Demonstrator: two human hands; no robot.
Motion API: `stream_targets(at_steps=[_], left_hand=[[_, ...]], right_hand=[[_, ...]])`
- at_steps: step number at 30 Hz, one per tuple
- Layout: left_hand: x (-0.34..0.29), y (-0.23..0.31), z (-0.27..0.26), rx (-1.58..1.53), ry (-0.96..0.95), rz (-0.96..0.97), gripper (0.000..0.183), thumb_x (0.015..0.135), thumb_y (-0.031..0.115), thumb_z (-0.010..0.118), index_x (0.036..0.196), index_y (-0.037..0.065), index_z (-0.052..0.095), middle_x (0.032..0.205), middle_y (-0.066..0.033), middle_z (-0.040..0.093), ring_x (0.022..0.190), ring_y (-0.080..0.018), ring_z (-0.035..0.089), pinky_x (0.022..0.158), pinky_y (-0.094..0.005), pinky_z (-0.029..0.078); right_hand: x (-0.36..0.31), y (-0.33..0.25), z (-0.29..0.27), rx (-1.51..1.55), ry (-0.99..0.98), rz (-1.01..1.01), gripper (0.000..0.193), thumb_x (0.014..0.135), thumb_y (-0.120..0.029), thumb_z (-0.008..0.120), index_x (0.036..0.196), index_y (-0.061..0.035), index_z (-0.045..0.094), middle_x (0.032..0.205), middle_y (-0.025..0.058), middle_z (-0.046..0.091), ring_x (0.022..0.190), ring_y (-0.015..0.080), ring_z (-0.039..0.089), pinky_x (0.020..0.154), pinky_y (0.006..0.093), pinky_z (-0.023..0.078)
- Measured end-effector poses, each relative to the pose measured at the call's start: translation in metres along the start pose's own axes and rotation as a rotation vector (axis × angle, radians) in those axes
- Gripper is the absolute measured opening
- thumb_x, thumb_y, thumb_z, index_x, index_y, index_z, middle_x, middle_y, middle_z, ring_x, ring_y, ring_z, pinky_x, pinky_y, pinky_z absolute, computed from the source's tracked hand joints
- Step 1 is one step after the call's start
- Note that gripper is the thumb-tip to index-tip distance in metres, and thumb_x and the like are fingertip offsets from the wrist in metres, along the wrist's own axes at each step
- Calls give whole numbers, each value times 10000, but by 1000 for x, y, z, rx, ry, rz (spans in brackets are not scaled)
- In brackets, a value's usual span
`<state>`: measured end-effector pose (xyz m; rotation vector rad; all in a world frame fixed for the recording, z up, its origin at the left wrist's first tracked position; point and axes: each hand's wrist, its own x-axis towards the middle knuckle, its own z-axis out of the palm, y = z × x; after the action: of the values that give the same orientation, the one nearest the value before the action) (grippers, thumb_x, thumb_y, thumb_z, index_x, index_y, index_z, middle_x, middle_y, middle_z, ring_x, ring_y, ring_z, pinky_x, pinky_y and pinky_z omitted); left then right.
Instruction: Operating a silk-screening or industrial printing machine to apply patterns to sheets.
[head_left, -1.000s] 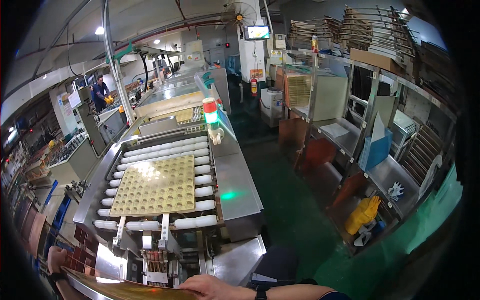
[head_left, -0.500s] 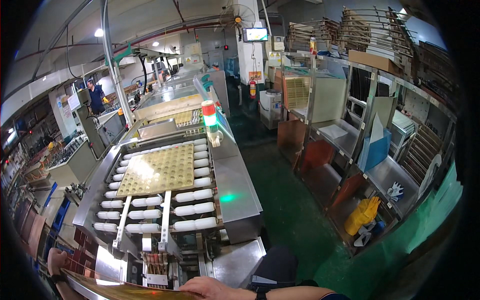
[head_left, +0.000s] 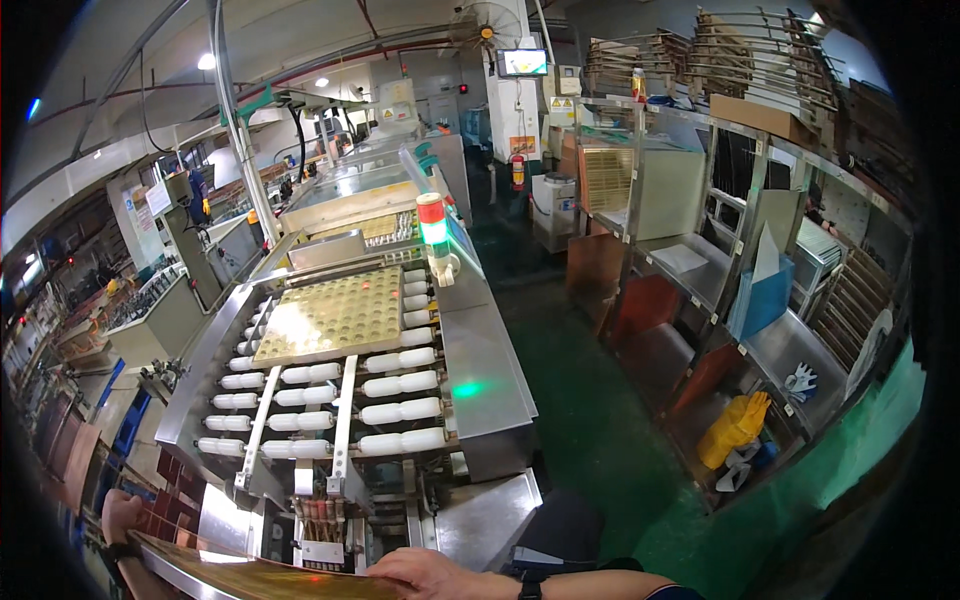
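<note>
A thin copper-gold panel (head_left: 270, 577) stretches across the lower edge of the view, seen almost edge-on. Over its upper edge on the right, my right hand (head_left: 425, 572) curls its fingers, their tips hidden behind it. At the panel's left end my left hand (head_left: 122, 514) is closed, and its exact contact is partly hidden. Ahead of both hands lies a roller conveyor with white rollers (head_left: 400, 410). On them rests a flat yellowish panel (head_left: 330, 318) with rows of round marks. Two pale metal bars (head_left: 345, 420) reach over the front rollers.
A signal lamp (head_left: 433, 225), lit green, stands beside the conveyor. To the right, past the green floor (head_left: 570, 430), is a metal shelf rack (head_left: 740, 230) with boards, yellow gloves (head_left: 735, 430) and white gloves (head_left: 800, 382). Reddish-brown racks (head_left: 175, 490) stand near my left hand.
On the rollers, the yellowish panel has moved slightly away from me. My view has shifted a little, while both hands keep their places on the copper-gold panel.
</note>
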<state>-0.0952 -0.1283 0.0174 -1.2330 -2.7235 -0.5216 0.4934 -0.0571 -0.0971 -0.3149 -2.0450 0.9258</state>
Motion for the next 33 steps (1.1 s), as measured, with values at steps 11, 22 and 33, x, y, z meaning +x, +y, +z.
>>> stream_targets(at_steps=[11, 22, 33], left_hand=[[-2, 1, -2, -4, 3, 7, 272, 721, 140, 556, 537, -45, 631, 459, -126, 578, 441, -197, 620, 447, -349, 489], [-4, 6, -4, -96, -59, -44, 276, 789, 135, 599, 584, -42, 648, 535, -125, 634, 448, -196, 613, 431, -336, 477], [-1, 3, -4, -61, -83, -69, 278, 774, 157, 592, 576, -25, 663, 533, -112, 638, 456, -184, 616, 458, -329, 493]], right_hand=[[-1, -6, 0, -24, 35, -25, 217, 862, -131, 656, 1060, -41, 662, 855, 174, 632, 808, 374, 622, 697, 446, 497], [-4, 3, 7, -49, 94, -41, 162, 854, -136, 663, 981, -36, 664, 832, 161, 635, 786, 361, 624, 679, 437, 501], [-6, 7, 7, -95, 77, -40, 193, 850, -165, 687, 994, -38, 669, 844, 156, 637, 788, 353, 624, 680, 428, 501]])
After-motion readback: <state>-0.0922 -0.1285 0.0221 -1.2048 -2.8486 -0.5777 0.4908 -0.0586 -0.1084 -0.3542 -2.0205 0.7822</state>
